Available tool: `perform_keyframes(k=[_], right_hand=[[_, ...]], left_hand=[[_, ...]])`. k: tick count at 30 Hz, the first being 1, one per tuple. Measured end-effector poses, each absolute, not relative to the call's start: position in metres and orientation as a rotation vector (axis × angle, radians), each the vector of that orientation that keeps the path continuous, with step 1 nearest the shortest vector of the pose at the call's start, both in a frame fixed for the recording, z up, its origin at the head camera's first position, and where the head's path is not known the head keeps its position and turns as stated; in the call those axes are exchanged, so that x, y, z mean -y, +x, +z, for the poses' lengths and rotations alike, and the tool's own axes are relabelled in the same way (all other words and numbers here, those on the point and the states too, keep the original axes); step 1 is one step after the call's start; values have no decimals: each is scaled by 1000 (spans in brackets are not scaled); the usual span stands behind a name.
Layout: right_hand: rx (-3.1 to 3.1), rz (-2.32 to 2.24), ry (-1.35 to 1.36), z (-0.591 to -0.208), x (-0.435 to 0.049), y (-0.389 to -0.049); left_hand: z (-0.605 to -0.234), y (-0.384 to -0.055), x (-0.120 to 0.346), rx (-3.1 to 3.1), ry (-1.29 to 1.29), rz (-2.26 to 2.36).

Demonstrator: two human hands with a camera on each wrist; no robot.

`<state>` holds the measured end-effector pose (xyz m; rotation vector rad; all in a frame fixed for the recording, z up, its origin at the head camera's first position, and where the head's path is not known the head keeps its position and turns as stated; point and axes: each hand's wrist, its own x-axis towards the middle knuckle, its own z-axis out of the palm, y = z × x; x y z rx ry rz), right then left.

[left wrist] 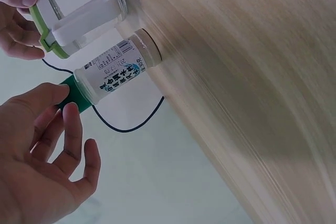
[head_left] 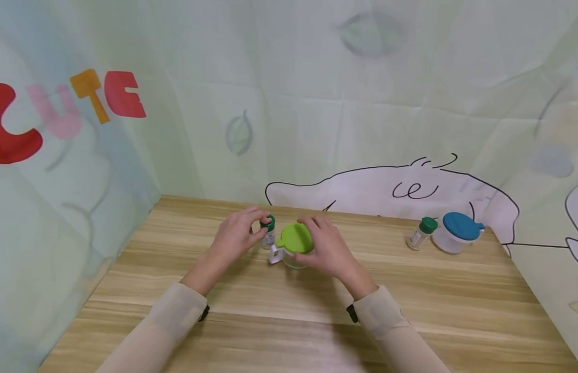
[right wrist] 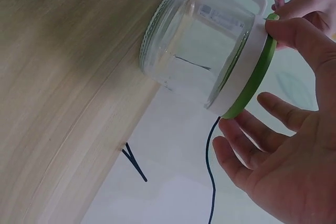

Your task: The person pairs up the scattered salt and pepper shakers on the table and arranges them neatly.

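My left hand (head_left: 239, 231) pinches the dark green cap (left wrist: 75, 94) of a small clear shaker bottle (left wrist: 116, 70) between thumb and fingers. The bottle stands upright on the table and carries a white printed label. Just to its right is a clear jar (right wrist: 191, 51) with a light green lid (head_left: 297, 238) and a white side handle (left wrist: 86, 19) that points toward the bottle. My right hand (head_left: 327, 246) grips the lid's edge from the right, thumb at the near side and fingers at the far side. The jar's base is on the table.
At the back right of the wooden table (head_left: 289, 321) stand a second green-capped shaker bottle (head_left: 421, 234) and a white jar with a blue lid (head_left: 461, 226). A printed cloth (head_left: 200, 103) hangs behind the table and along its left side.
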<state>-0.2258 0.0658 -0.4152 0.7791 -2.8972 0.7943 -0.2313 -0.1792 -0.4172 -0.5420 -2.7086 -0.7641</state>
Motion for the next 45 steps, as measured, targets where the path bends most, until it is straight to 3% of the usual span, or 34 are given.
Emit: perform_keyframes(k=[10,28,45], right_hand=[[2920,797,700,-413,-68,-222],[2891,686,879,-414,-70,-225],[2925,719,878,-413,-70,-227]], left_hand=[[-417,-231,179,2712,-524,-772],[-417,-231,181,2711,-523,-768],[-418,-231,180,2709,-524,-781]])
